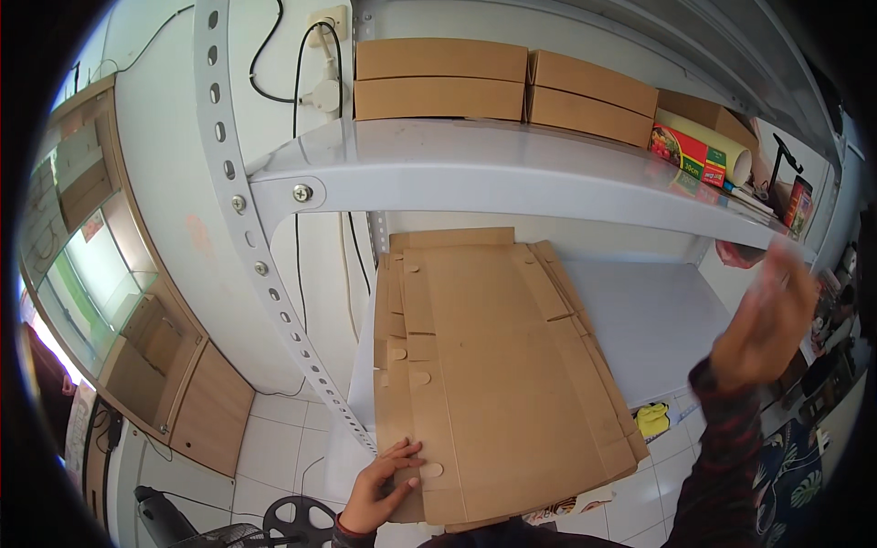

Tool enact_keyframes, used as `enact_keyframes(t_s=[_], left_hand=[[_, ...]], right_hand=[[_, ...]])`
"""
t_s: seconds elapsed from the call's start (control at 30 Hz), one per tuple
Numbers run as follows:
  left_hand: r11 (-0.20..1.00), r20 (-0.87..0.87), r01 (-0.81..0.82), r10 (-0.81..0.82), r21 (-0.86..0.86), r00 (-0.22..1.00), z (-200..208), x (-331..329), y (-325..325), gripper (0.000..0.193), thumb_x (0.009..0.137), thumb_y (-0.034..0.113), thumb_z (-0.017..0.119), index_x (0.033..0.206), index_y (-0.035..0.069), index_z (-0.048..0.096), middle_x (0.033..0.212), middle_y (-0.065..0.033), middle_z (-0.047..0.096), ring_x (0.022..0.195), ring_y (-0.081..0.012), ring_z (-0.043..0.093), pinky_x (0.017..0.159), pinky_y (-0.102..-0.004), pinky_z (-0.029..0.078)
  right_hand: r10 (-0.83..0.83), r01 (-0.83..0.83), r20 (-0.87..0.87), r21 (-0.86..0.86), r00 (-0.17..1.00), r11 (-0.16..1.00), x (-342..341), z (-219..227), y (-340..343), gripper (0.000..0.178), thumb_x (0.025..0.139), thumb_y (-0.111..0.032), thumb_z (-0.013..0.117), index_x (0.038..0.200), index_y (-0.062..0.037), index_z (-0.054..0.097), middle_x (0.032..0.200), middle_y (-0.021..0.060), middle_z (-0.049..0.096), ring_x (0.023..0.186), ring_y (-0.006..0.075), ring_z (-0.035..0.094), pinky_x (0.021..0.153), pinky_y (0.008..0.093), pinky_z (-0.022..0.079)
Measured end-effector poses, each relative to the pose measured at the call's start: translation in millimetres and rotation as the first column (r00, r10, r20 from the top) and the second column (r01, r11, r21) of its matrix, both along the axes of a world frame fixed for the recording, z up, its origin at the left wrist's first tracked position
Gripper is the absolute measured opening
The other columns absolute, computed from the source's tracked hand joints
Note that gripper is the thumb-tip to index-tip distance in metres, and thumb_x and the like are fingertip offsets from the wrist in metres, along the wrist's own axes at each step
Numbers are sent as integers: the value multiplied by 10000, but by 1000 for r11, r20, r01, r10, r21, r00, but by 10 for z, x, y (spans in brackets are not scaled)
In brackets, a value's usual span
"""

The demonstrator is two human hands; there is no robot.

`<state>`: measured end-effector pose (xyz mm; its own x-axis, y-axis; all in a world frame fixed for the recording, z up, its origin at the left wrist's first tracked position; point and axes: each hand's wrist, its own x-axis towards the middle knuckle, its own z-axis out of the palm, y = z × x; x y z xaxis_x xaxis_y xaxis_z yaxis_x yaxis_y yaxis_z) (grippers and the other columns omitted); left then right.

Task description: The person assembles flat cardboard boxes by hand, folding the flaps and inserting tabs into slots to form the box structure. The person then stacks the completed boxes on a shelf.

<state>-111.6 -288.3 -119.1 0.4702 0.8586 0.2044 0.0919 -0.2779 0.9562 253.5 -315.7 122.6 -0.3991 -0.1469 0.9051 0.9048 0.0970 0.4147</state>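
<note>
Your left hand point(379, 489) presses fingers on the flat cardboard stack point(493, 365) at the shelf's point(639, 320) near-left corner; right hand point(766, 320) raised, open, blurred. Nothing folded yet.

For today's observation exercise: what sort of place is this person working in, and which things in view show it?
Probably a small packing or storage corner in a home or shop. A metal rack holds folded boxes on its upper shelf, a stack of flat cardboard lies below under the left hand, and the floor is tiled.
</note>
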Motion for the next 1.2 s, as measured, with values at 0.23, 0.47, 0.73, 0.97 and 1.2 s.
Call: enact_keyframes(t_s=[0.23, 0.47, 0.73, 0.97, 1.2], left_hand=[[998, -44, 15, -18, -62, 999, 135, -43, 27, 311, 839, -10, 627, 1149, 8, 641, 1330, -167, 575, 1374, -331, 389, 1125, -423, 299], [993, 77, -103, 108, -56, 991, -19, 8, -47, 302, 792, -34, 660, 1091, 0, 633, 1319, -181, 573, 1332, -313, 448, 1095, -405, 342], [973, 251, -223, 229, -52, 940, -96, 107, -68, 316, 734, -50, 683, 1035, -13, 595, 1264, -197, 573, 1258, -311, 513, 1060, -419, 374], [955, 325, -289, 295, -67, 899, -99, 120, -37, 329, 720, 31, 698, 1028, -20, 596, 1251, -212, 571, 1224, -326, 531, 1063, -427, 359], [939, 300, -335, 341, -72, 891, -80, 107, -58, 381, 698, 106, 727, 1035, -20, 601, 1265, -224, 562, 1221, -313, 527, 1064, -418, 355]], right_hand=[[-122, -1, -59, -905, 991, 426, 223, -1406, 131, 472, 778, -157, 695, 1198, 18, 568, 1232, 196, 554, 1061, 376, 558, 907, 464, 460], [-258, -491, -526, -850, 810, 191, 715, -2165, -9, 615, 800, -200, 744, 1323, 22, 507, 1388, 230, 457, 1268, 372, 457, 1055, 427, 388], [-290, -699, -727, -683, 622, 212, 679, -2271, -114, 603, 735, -139, 789, 1287, -46, 567, 1367, 179, 482, 1255, 334, 465, 1059, 417, 381], [-254, -724, -754, -655, 606, 217, 565, -2270, -204, 585, 709, -93, 796, 1254, -45, 588, 1365, 165, 485, 1270, 328, 459, 1058, 413, 389], [-271, -744, -773, -630, 573, 224, 499, -2315, -355, 595, 701, -47, 773, 1262, -11, 579, 1378, 167, 481, 1312, 320, 435, 1089, 409, 354]])
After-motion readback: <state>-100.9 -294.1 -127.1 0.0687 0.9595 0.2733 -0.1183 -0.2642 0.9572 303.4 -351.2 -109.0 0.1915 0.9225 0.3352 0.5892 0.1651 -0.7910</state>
